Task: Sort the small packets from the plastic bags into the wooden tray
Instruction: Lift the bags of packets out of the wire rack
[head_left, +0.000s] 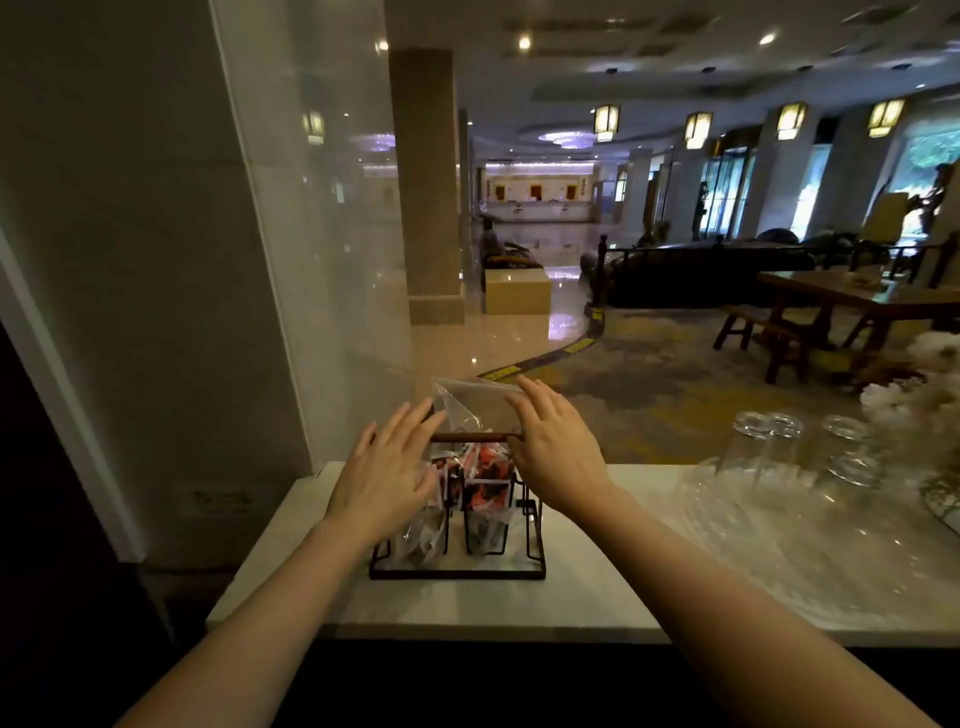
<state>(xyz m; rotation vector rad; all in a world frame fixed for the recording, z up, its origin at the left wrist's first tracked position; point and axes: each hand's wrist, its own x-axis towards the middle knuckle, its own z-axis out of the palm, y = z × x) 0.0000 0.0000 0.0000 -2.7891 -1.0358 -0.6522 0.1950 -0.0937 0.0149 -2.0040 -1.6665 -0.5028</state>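
no readable writing on the red, white and black packets (480, 480); print too small to make out; packets standing crowded in a black wire rack (457, 564) with a wooden handle (470, 437), on a pale, glossy stone counter (571, 597); rack near the counter's back edge, bare stone in front of it; clear, crinkled plastic bag (470, 408) held above the handle between left hand (387, 480), fingers straight and spread, and right hand (553, 449), fingers straight, thumb tucked by the handle; upturned drinking glasses (769, 447) well apart to the right
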